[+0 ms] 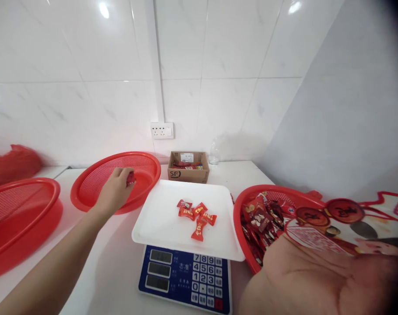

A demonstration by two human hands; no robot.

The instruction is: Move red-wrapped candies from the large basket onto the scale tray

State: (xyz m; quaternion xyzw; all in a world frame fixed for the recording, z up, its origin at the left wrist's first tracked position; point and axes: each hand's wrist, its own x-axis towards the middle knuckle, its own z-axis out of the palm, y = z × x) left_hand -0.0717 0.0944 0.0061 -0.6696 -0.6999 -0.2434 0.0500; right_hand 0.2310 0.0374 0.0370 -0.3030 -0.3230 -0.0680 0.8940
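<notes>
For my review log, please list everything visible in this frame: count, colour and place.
Scale: one, blue, on the table
Tray: one, white, atop the scale
Small wrapped pieces: five, red, on the tray
Left basket: one, red, far left
Middle basket: one, red, left of the tray
Right basket: one, red, right of the tray
Packets: many, mostly red, in the right basket
Cardboard box: one, brown, behind the tray, holding packets
Red bag: one, red, back left
Socket plate: one, white, on the wall
Printed bag: one, multicoloured, far right
Left hand: one, bare, over the middle basket, fingers around a red piece
Right hand: one, bare, lower right by the printed bag; grip unclear
</notes>
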